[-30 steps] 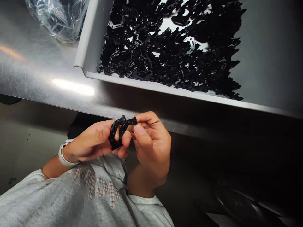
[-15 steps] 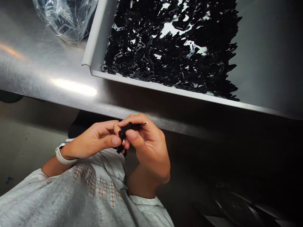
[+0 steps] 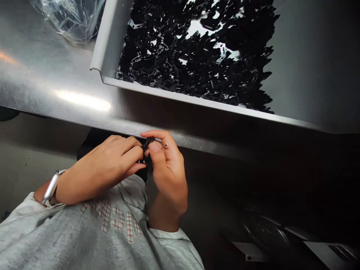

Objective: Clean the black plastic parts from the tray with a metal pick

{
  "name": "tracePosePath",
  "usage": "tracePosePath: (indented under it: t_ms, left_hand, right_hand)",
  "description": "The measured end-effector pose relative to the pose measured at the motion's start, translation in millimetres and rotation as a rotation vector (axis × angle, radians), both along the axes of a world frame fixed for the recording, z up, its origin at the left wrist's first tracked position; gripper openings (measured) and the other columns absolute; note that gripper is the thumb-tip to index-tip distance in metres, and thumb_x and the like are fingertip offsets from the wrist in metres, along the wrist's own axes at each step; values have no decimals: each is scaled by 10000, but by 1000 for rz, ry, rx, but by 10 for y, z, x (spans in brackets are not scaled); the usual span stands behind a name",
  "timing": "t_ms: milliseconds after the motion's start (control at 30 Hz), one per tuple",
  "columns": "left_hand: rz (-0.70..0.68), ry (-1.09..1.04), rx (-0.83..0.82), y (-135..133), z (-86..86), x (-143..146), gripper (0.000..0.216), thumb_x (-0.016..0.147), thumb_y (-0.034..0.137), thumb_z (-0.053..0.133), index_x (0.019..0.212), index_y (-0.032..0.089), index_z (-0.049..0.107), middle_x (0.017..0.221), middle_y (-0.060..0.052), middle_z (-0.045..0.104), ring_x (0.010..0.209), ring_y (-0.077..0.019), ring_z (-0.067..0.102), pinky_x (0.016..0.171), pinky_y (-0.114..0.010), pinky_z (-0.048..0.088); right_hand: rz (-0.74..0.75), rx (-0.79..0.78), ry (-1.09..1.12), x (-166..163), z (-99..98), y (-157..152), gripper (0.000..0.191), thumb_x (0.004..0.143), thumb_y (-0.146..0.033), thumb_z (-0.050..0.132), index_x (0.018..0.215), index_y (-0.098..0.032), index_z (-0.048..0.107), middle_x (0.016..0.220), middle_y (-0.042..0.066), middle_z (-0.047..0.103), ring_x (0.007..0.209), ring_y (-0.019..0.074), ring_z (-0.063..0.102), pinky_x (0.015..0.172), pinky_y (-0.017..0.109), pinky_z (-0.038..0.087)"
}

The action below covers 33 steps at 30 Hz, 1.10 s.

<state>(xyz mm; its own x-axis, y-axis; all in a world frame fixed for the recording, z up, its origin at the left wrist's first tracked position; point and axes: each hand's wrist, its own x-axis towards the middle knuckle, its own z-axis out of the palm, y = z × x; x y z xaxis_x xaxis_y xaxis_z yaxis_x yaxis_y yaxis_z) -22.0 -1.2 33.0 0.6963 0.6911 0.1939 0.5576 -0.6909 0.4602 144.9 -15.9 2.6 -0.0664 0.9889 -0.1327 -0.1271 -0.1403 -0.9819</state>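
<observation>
My left hand (image 3: 108, 167) and my right hand (image 3: 165, 168) meet just below the steel table's front edge, above my grey sweatshirt. Both are closed on a small black plastic part (image 3: 146, 144), which is mostly hidden between the fingertips. A thin metal pin (image 3: 164, 146) sticks out by my right thumb and forefinger. A white band sits on my left wrist. On the table beyond the hands, a grey tray (image 3: 111, 41) holds a heap of several similar black plastic parts (image 3: 197, 48).
The steel table (image 3: 50, 86) runs across the view. A crumpled clear plastic bag (image 3: 69, 17) lies at the back left beside the tray. Dark floor and dim metal shapes (image 3: 267, 240) show at the lower right.
The black part was held open to view between the hands a second ago. Now my left hand has rolled over it, the fingers have closed in, and the part is nearly covered.
</observation>
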Motion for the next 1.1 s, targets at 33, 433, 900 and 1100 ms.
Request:
tracePosePath:
  t_ms: [33, 433, 900, 1100]
  left_hand:
    - [0, 44, 35, -1, 7, 11, 204, 1030, 263, 470, 962, 127, 606, 921, -79, 698, 807, -224, 659, 740, -353, 506]
    - [86, -178, -81, 17, -51, -75, 178, 986, 300, 589, 1119, 196, 645, 1230, -123, 692, 1057, -229, 686, 893, -345, 536]
    - [275, -1255, -984, -134, -364, 134, 323, 850, 141, 771, 1115, 252, 623, 1140, -7, 669, 1015, -89, 686, 910, -186, 541]
    - [311, -1390, -1251, -180, -361, 273, 328, 812, 286, 825, 1021, 231, 578, 949, -3, 708, 867, -136, 730, 850, -277, 574]
  right_hand:
    - [-14, 0, -3, -21, -8, 6, 175, 985, -419, 603, 1037, -266, 669, 654, -73, 521, 573, 82, 471, 516, 188, 411]
    - [-147, -30, 126, -122, -78, 12, 213, 970, -480, 598, 1018, -278, 644, 599, -69, 470, 506, 108, 411, 505, 254, 351]
    - [-303, -4, 159, -204, -36, -23, 182, 964, -479, 583, 1007, -303, 578, 659, -61, 482, 445, 76, 379, 396, 220, 269]
    - [-433, 40, 117, -248, -15, -23, 180, 923, -460, 627, 984, -295, 587, 658, -48, 492, 508, 114, 482, 449, 234, 372]
